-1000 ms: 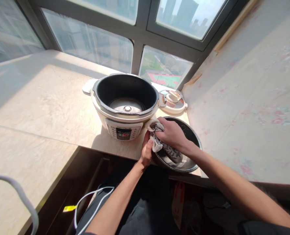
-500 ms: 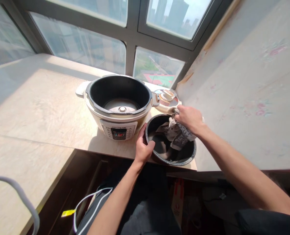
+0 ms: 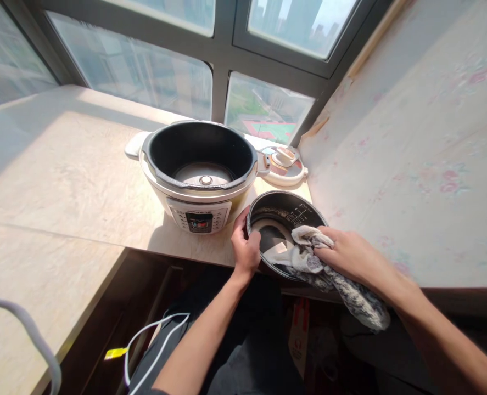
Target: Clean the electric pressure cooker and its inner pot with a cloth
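My left hand (image 3: pixel 245 246) grips the left rim of a dark inner pot (image 3: pixel 268 211), thumb over the edge and fingers along its outside wall. The pot stands at the ledge's front edge, with measuring marks on its inside wall. In my right hand (image 3: pixel 350 255) is a bunched grey-and-white cloth (image 3: pixel 309 258). Part of the cloth lies in the pot, and its tail hangs over the near right rim. Just left of the pot stands a white electric pressure cooker (image 3: pixel 200 200), its top uncovered and its dark inside showing a heating plate with a centre button.
A cooker lid (image 3: pixel 284 167) lies behind the pot, beside the flowered wall (image 3: pixel 424 164). The window frame (image 3: pixel 220 82) runs along the back of the ledge (image 3: pixel 82 181). A grey cable (image 3: pixel 24 321) and a white cord with a yellow tag (image 3: pixel 115 353) are at lower left.
My right hand has moved from the pot's far rim toward me and right, drawing the cloth over the near right rim. My left hand keeps its hold on the pot.
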### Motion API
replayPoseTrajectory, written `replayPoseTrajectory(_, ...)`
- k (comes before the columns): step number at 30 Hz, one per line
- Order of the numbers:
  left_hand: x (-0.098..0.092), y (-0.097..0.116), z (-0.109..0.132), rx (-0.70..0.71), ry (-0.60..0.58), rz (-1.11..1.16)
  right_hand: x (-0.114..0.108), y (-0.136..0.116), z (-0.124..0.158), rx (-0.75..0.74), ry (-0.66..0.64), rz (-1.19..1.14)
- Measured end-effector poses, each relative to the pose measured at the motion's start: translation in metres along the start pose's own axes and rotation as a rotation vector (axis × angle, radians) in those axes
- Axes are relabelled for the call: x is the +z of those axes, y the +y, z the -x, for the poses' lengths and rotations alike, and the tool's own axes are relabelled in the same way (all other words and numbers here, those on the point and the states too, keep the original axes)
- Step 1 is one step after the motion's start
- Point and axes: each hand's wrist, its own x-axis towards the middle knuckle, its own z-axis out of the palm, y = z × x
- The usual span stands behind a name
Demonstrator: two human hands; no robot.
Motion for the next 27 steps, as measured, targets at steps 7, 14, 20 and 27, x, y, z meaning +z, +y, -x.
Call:
replayPoseTrajectory(7,0.004,0.003,0.002,-0.036,0.026,0.078,0.019,-0.059,-0.037,-0.181,-0.068,-0.395)
replayPoseTrajectory(14,0.000,0.005,0.004,-0.070,0.016,0.023,0.059,-0.081,-0.100,-0.212,0.006,-0.264)
replayPoseTrajectory(20,-0.001,0.004,0.005,-0.067,0.025,0.043,0.069,-0.075,-0.121,-0.250,-0.015,0.224)
replayPoseTrajectory(27,-0.008,0.005,0.005,-0.063,-0.029,-0.037,0.055,-0.055,-0.128,-0.414,-0.021,0.507)
